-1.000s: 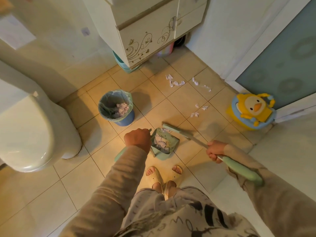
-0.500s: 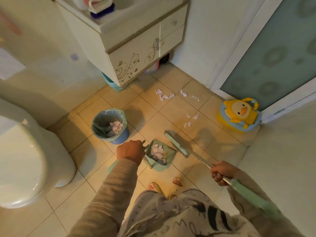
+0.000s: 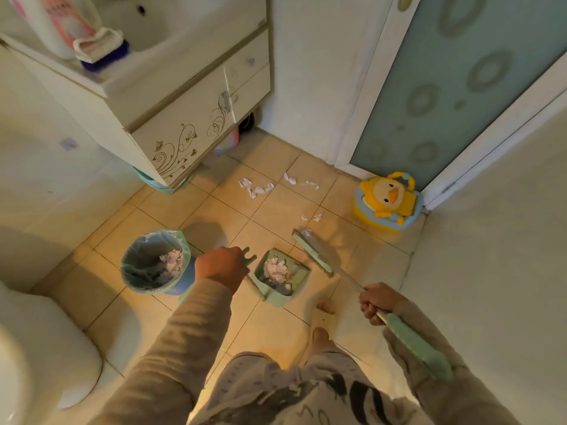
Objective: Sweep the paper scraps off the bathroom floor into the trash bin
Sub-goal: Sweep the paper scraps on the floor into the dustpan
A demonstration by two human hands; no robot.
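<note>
The broom [image 3: 313, 254] head has swung away from the dustpan [image 3: 277, 279], out to the paper scraps [image 3: 306, 232] past the dustpan. Its tip now touches 1 scrap. The right hand [image 3: 379, 302] moved with it.

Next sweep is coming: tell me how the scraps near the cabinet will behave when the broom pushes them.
The scraps are small and crumpled, so probably light and apt to scatter ahead of the broom. The tiled floor looks smooth, so they should slide easily. They lie apart, so some may slip past.
</note>
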